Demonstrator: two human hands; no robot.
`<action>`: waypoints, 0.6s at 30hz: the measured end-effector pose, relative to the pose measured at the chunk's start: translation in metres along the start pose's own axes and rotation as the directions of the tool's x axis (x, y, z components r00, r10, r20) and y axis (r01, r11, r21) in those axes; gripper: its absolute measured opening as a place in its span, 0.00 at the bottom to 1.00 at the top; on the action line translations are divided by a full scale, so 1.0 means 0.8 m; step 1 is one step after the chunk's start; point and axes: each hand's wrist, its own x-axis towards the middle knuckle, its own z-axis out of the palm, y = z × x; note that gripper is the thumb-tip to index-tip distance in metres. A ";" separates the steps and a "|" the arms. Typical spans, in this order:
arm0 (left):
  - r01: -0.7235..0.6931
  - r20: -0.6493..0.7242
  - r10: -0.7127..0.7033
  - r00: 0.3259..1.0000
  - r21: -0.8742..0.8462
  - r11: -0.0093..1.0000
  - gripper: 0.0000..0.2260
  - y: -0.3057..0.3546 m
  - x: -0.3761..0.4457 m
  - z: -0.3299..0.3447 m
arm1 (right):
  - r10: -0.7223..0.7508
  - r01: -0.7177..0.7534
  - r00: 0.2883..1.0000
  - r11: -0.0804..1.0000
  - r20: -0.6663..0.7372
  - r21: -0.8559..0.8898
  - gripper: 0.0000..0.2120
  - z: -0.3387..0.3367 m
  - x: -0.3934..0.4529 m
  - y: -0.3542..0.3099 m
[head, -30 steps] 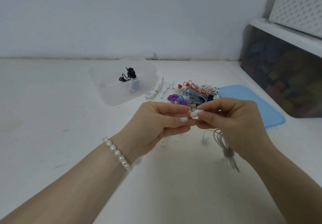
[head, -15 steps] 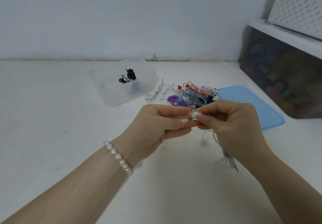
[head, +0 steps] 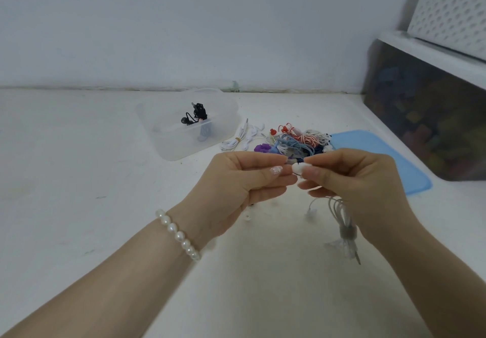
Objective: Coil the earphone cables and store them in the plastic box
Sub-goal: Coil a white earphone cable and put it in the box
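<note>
Above bare table (head: pixel 79 179), hands (head: pixel 297 177) on earbud (head: pixel 298 168)

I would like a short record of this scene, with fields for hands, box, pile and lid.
left hand: pinches the white earbud
right hand: pinches the same earbud; its cable hangs below
box: open, black earphones inside
pile: coloured earphones, right of box
lid: blue, flat, right of pile

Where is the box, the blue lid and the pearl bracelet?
plastic box (head: pixel 172 151): head view, on its front wall.
blue lid (head: pixel 394 153): head view, on its flat top.
pearl bracelet (head: pixel 179 235): head view, on a middle pearl.
</note>
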 end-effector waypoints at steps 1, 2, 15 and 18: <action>-0.003 -0.004 0.003 1.000 -0.003 1.000 0.08 0.000 0.000 0.000 | -0.013 0.013 1.000 1.000 -0.001 -0.019 0.04 0.001 -0.001 -0.001; -0.006 -0.007 0.006 1.000 -0.005 1.000 0.08 0.000 0.000 0.001 | -0.025 0.025 1.000 0.999 -0.002 -0.034 0.04 0.003 -0.001 -0.001; -0.043 0.094 0.032 0.995 0.111 0.993 0.13 -0.001 -0.009 0.009 | -0.051 0.047 0.998 0.992 -0.025 -0.114 0.03 -0.004 0.002 0.001; -0.046 0.053 0.042 0.998 0.073 0.996 0.13 -0.001 -0.005 0.007 | 0.035 -0.035 0.999 0.999 -0.040 0.012 0.04 -0.010 0.005 -0.004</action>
